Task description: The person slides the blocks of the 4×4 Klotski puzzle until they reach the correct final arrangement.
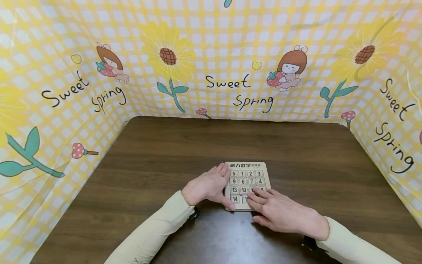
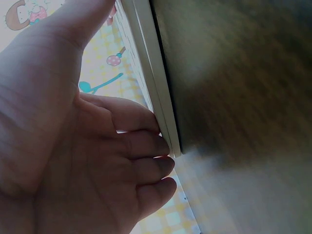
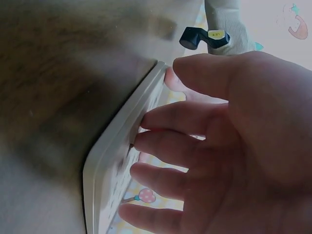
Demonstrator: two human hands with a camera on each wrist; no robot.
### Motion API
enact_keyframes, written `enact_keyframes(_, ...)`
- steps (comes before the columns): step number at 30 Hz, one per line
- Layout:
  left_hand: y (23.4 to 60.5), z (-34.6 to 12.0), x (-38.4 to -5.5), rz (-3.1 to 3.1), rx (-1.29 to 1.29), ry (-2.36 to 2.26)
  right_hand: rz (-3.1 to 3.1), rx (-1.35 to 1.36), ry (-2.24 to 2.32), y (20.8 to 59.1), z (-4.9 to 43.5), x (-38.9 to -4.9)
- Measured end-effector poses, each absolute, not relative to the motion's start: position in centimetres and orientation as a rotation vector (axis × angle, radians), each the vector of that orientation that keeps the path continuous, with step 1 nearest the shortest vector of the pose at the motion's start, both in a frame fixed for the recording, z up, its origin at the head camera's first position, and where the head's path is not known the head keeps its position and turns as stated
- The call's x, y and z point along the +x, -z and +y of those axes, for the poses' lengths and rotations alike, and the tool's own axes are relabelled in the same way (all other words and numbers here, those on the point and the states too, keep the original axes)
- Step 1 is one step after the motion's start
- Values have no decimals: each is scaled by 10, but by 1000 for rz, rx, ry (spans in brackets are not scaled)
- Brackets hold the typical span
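Note:
A pale, square sliding number puzzle point(image 1: 246, 177) lies flat on the table, dark Chinese lettering along its top edge. Its upper rows read 5, 1, 2, 3 and 9, 6, 7, 4; below, 13, 10 and 14 show at the left. My left hand point(image 1: 208, 186) rests against the puzzle's left side, fingers along the edge and thumb by the lower left corner. My right hand point(image 1: 283, 212) reaches over the lower right part with fingertips on the tiles, hiding several of them. In the right wrist view its fingers point(image 3: 165, 146) are extended and slightly spread over the puzzle.
The dark brown wooden table point(image 1: 171, 146) extends around the puzzle. A yellow checked cloth point(image 1: 211, 47) with sunflowers and "Sweet Spring" lettering stands behind the table and along both sides. Dark straps show at both wrists, under pale sleeves point(image 1: 155, 227).

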State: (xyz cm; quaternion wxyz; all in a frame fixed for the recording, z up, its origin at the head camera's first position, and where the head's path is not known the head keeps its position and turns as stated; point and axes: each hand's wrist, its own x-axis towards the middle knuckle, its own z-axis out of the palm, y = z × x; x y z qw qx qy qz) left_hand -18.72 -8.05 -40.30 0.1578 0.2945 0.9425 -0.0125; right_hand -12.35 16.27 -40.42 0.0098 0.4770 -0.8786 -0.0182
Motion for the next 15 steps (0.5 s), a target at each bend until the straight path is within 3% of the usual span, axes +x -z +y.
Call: enact_keyframes(15, 404, -80, -187, 2689, 848, 55, -2810, 1428, 47, 398, 175, -124)
